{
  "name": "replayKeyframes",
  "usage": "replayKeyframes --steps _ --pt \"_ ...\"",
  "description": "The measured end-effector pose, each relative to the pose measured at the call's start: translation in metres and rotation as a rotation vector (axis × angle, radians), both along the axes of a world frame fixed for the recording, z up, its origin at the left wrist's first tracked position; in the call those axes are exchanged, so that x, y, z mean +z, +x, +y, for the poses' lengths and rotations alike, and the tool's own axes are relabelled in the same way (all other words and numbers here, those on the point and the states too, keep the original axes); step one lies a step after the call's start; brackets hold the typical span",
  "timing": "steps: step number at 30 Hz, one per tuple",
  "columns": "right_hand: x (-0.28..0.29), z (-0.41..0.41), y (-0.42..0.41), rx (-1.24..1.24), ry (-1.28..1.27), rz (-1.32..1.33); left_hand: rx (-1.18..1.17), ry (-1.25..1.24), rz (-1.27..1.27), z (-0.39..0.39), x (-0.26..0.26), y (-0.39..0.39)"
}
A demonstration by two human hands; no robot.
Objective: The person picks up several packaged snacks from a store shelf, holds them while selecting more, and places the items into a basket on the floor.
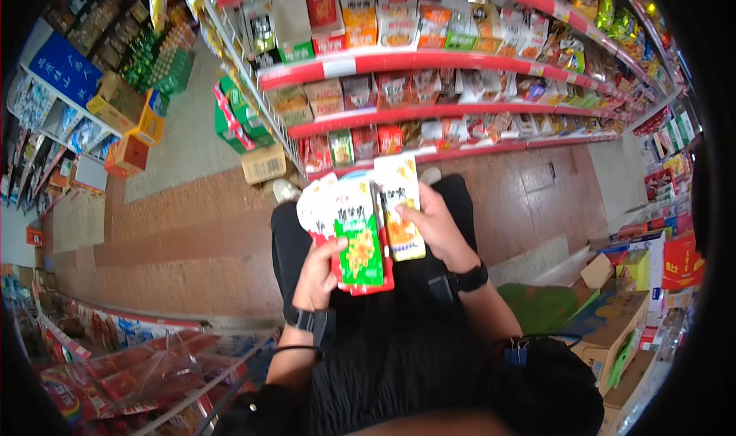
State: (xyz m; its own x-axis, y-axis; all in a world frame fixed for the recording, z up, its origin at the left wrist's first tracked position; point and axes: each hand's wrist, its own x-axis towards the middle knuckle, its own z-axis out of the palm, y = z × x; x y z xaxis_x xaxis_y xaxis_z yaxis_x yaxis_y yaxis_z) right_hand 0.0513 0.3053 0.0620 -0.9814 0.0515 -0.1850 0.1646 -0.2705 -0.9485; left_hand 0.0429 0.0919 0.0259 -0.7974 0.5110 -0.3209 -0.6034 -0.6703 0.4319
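Observation:
Several snack packets, fanned in a stack, are in my left hand (318, 272); the top one is a green and white snack packet (361, 252), with red and white packets (317, 206) showing under and beside it. My left thumb presses on the green packet's face. To the right, my right hand (440, 223) grips a white and yellow snack packet (405, 229) by its right side, thumb on its front. The two lots of packets lie close side by side above my lap; whether they touch I cannot tell. Part of each palm is hidden.
Ahead stands a store shelf with red edge strips (391, 62), its tiers full of snack packets and boxes. A cardboard box (263, 164) and a green carton (236, 117) stand at its left end. Behind me on the left are wrapped goods (144, 367); more cartons (609, 327) stand at right.

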Motion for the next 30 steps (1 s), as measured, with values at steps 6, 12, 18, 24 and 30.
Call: replayKeyframes --steps 6,12,18,24,30 --pt "-0.001 -0.014 -0.004 0.057 0.024 0.066 -0.045 -0.028 0.013 0.011 0.015 -0.002" --pt "-0.01 -0.009 -0.002 0.122 0.222 0.087 -0.032 -0.073 0.01 0.013 0.018 -0.001" --pt "0.01 -0.007 -0.003 -0.141 0.311 0.131 0.058 -0.154 0.029 0.014 0.025 -0.001" --pt "-0.016 -0.009 -0.007 0.183 0.395 0.034 0.04 -0.16 0.053 0.015 0.017 -0.004" --pt "-0.007 -0.008 -0.005 0.254 0.19 -0.052 0.042 -0.111 0.037 0.006 0.011 -0.004"
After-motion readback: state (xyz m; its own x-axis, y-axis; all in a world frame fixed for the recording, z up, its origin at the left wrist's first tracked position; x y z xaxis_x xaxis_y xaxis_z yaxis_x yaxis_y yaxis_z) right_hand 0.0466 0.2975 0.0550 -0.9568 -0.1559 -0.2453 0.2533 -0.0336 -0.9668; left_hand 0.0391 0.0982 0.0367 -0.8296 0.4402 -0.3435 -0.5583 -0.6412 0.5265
